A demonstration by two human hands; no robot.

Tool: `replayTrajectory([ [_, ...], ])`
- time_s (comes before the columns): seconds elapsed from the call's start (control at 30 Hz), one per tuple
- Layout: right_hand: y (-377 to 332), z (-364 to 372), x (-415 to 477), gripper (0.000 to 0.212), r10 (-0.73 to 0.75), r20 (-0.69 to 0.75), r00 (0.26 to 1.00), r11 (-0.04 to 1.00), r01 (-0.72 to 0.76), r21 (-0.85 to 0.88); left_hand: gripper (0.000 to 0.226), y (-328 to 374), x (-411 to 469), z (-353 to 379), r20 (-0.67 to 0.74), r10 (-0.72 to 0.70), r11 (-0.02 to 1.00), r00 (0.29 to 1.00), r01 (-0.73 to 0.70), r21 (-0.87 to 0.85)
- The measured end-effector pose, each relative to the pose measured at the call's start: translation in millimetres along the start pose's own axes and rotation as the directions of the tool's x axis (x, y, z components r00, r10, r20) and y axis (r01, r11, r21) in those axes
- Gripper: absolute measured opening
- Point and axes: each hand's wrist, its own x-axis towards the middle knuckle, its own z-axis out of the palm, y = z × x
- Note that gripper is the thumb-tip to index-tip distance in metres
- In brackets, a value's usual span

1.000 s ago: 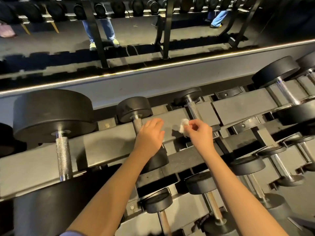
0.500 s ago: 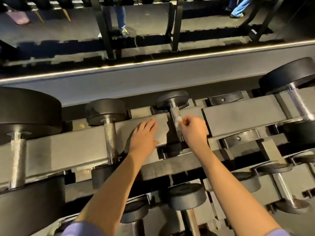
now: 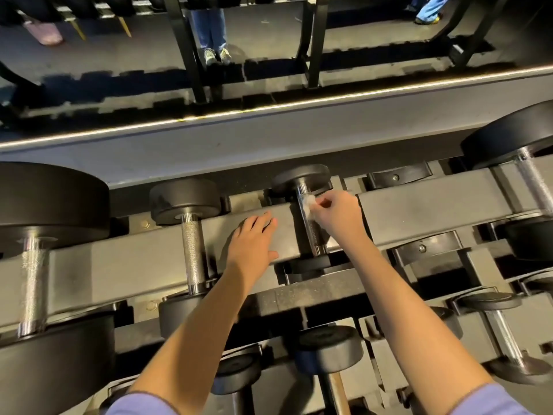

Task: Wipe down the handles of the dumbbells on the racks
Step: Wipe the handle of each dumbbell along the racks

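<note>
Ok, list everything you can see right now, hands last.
Upper-row dumbbells: four, black heads, steel handles, across the rack.
Lower-row dumbbells: at least three, black, below.
Rack: one, grey, centre.
Empty cradles: two, black, right of centre.
Wipe: one, white, on the small dumbbell's handle.
Legs: two pairs, blue jeans, top.
Left hand: flat on the rack.
Right hand: pinching the wipe.
</note>
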Motion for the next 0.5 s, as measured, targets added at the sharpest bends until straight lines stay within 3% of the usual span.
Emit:
replayTrajectory([
  [0.1, 10.9, -7.5, -22.9, 0.019, 0.071, 0.169, 0.983, 0.997, -0.067, -0.027, 0.075, 0.0, -0.8, -0.1, -0.025, 0.01, 1.0, 1.0, -0.01, 0.002],
  [0.17, 13.4, -9.2, -32.3, 0.021, 0.097, 0.197, 0.976, 0.994, -0.086, -0.062, 0.075, -0.7, -1.1, -0.5, -0.028, 0.015, 1.0, 1.0, -0.014, 0.006],
  [0.33, 2.3, 1.8, -29.3, 0.013, 0.169, 0.03, 0.985, 0.986, -0.17, 0.003, 0.075, -3.3, -0.7, -1.3, -0.028, 0.027, 0.999, 0.999, -0.027, -0.018],
  [0.5, -15.0, 9.7, 4.9, 0.009, 0.142, -0.125, 0.982, 0.987, -0.131, 0.088, 0.074, -4.3, -1.2, -0.5, -0.036, 0.037, 0.999, 0.999, -0.038, -0.039],
])
